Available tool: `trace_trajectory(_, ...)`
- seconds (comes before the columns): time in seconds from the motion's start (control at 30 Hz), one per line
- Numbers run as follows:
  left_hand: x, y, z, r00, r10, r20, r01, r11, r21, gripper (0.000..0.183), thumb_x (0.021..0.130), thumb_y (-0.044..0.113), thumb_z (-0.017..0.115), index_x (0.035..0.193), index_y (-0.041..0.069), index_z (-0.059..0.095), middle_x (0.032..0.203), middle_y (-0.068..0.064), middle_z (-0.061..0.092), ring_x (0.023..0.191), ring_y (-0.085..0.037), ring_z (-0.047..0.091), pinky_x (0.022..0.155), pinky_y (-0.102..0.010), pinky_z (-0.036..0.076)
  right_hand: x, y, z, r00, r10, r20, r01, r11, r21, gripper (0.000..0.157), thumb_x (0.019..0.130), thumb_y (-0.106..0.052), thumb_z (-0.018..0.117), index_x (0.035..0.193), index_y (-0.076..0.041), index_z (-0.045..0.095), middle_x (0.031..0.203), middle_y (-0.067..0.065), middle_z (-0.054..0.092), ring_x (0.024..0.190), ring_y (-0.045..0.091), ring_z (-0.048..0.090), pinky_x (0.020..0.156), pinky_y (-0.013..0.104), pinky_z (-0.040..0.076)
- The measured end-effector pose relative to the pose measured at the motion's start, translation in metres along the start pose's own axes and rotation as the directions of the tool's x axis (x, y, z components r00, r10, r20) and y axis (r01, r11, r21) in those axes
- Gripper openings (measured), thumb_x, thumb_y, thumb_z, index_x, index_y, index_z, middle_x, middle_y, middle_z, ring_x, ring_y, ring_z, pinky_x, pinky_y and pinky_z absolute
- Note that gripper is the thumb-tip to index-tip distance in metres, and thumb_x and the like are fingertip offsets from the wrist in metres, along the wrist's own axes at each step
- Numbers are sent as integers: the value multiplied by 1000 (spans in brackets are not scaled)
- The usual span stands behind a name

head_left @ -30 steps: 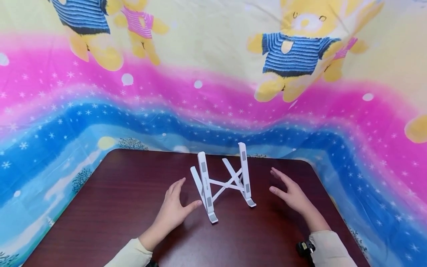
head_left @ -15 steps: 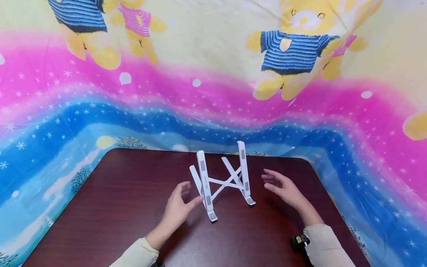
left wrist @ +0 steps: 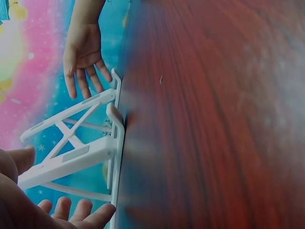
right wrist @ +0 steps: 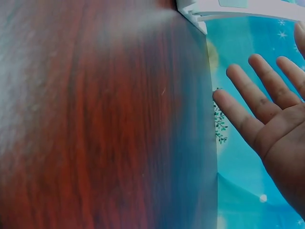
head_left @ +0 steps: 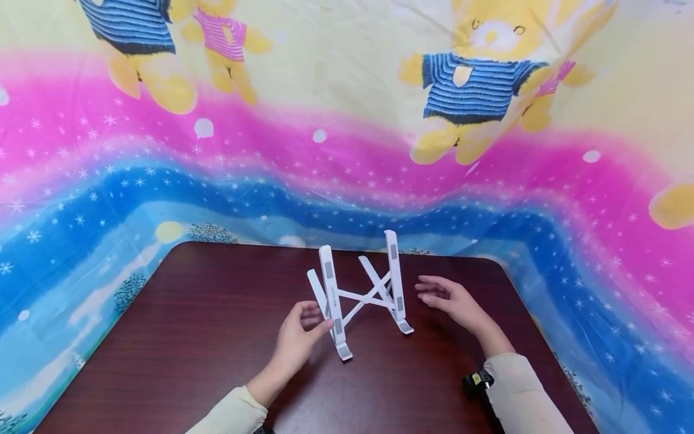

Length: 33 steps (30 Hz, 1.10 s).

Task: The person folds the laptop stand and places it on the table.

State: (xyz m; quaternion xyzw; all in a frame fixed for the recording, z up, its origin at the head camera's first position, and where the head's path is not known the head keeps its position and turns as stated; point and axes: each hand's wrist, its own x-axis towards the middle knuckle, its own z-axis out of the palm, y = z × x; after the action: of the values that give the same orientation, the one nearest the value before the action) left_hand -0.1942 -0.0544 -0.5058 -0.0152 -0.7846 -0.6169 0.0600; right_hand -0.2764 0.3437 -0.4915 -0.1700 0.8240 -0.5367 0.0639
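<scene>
A white folding laptop stand (head_left: 332, 295) stands unfolded on the table, with grey pads on its two sloping rails and crossed bars between them. My left hand (head_left: 293, 343) is at the stand's left rail, thumb in front and fingers behind; the left wrist view shows the rail (left wrist: 71, 160) between thumb and fingers, which do not close on it. To the right of the stand, my right hand (head_left: 458, 308) hovers apart from it, fingers loosely bent. In the right wrist view that hand's palm (right wrist: 286, 143) faces the camera, and only a corner of the stand (right wrist: 212, 6) shows.
The dark red-brown wooden table (head_left: 206, 313) has rounded far corners. A patterned cloth (head_left: 303, 157) with bears and snowflakes hangs behind and around it. A black strap device (head_left: 478, 381) is on the right wrist by the pale sleeve.
Both hands have moved inward toward the stand, and their fingers have bent a little more. The left thumb now overlaps the left rail in the head view. The stand has stayed in place.
</scene>
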Motion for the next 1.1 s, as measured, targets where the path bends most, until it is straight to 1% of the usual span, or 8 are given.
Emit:
trace_trajectory(0.2,2,-2,5,1000,-7,4,7,998,-58,51,85,17,85,125,-1,60,119,-21,68,107,-33,70,84,-27,57,7,-2,2,999,-21,47,17,995,94,53,100,-14,67,150,-8,50,143,29,56,122,44,62,95,46,58)
trace_trajectory(0.3,2,-2,8,1000,-11,7,11,995,-97,49,85,13,84,125,-4,60,117,-23,69,104,-32,70,80,-22,57,11,-1,4,998,-13,62,5,993,121,54,100,-13,67,150,-5,48,144,30,54,124,50,58,95,47,57)
trace_trajectory(0.4,2,-2,10,1000,-21,14,23,989,-144,46,86,10,83,123,-5,60,115,-23,70,102,-31,71,75,-20,57,16,1,6,997,-5,74,-5,991,136,55,101,-12,66,150,1,46,143,32,54,124,53,57,95,46,57)
trace_trajectory(0.5,1,-3,14,999,-30,18,33,983,-179,42,87,7,82,120,-6,60,111,-23,71,100,-32,71,70,-21,56,20,3,9,997,5,82,-17,990,140,54,101,-11,66,148,6,46,141,33,55,123,54,57,95,46,58)
trace_trajectory(0.6,2,-4,16,999,-41,23,45,978,-206,40,86,5,81,118,-7,60,109,-23,71,97,-31,71,68,-21,56,24,2,13,996,25,82,-37,988,150,54,99,-11,68,146,7,49,140,32,57,123,53,58,94,47,58)
trace_trajectory(0.77,5,-5,19,996,-79,41,86,967,-241,37,86,4,80,116,-6,61,107,-21,70,91,-23,70,71,-22,57,28,1,17,996,48,79,-61,985,162,52,97,-12,71,143,5,53,137,29,60,123,51,60,93,49,58)
trace_trajectory(1.0,7,-6,25,990,-119,81,140,929,-344,34,86,-3,77,114,-10,59,103,-20,67,86,-17,69,79,-39,63,32,3,22,994,64,87,-76,987,141,41,97,-12,71,135,-1,61,131,23,65,112,36,70,93,54,57)
trace_trajectory(1.1,9,-6,26,988,-128,84,151,916,-371,32,88,-3,75,114,-10,58,101,-19,66,85,-19,69,78,-42,63,34,1,25,994,68,88,-80,987,138,39,97,-12,71,133,-2,63,127,22,68,106,30,72,91,54,58)
